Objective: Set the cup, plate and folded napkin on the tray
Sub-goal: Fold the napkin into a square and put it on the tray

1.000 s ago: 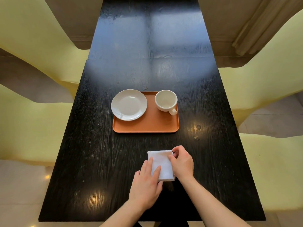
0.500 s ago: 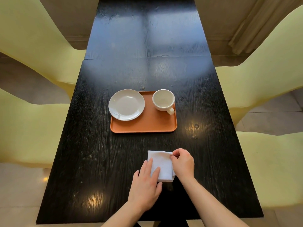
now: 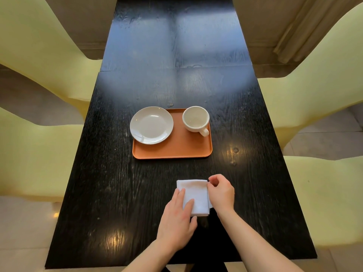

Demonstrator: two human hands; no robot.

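An orange tray (image 3: pixel 176 148) lies mid-table. A white plate (image 3: pixel 151 125) rests on its left part, overhanging the left rim. A white cup (image 3: pixel 196 119) stands upright in the tray's far right corner, handle toward me. A folded white napkin (image 3: pixel 194 195) lies on the table in front of the tray, apart from it. My left hand (image 3: pixel 177 218) presses flat on the napkin's near left part, fingers spread. My right hand (image 3: pixel 222 193) pinches the napkin's right edge between thumb and fingers.
The black wooden table (image 3: pixel 121 193) is long and narrow, its near edge just below my arms. Pale yellow chairs stand along both sides (image 3: pixel 33 154) (image 3: pixel 324 189). A curtain (image 3: pixel 306 26) hangs at the far right.
My right hand has slid slightly along the napkin's right edge and closed its pinch. The left hand stays flat on the cloth. The view has shifted a little.
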